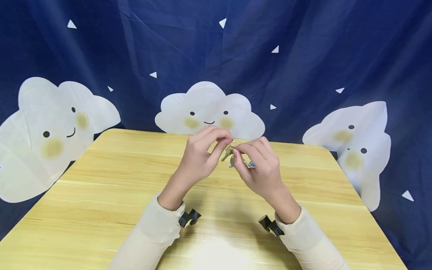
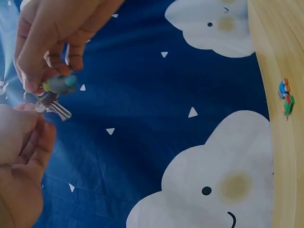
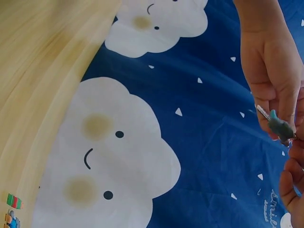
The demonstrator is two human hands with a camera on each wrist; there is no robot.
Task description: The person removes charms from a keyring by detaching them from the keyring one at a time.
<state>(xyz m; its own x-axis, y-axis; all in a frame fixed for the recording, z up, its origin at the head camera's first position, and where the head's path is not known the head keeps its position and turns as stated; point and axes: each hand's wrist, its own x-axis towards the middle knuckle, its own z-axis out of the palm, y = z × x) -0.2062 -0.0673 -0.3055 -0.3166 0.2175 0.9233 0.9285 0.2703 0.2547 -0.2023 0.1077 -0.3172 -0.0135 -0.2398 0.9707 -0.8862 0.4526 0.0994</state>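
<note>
Between the fingertips of both hands, above the table, is a small metal key ring. My left hand pinches it from one side, thumb against fingers. From the other side my right hand pinches at the ring too, close to the left fingertips. Metal keys hang below the fingers. A grey figurine charm with a teal part dangles beside the keys. Fingers partly cover the ring, so exactly how keys and charm are joined to it is hidden.
A light wooden table lies under the hands. On it are small colourful toy charms, an orange-and-blue figure and a green-and-red piece. Behind the table hangs a dark blue curtain with clouds.
</note>
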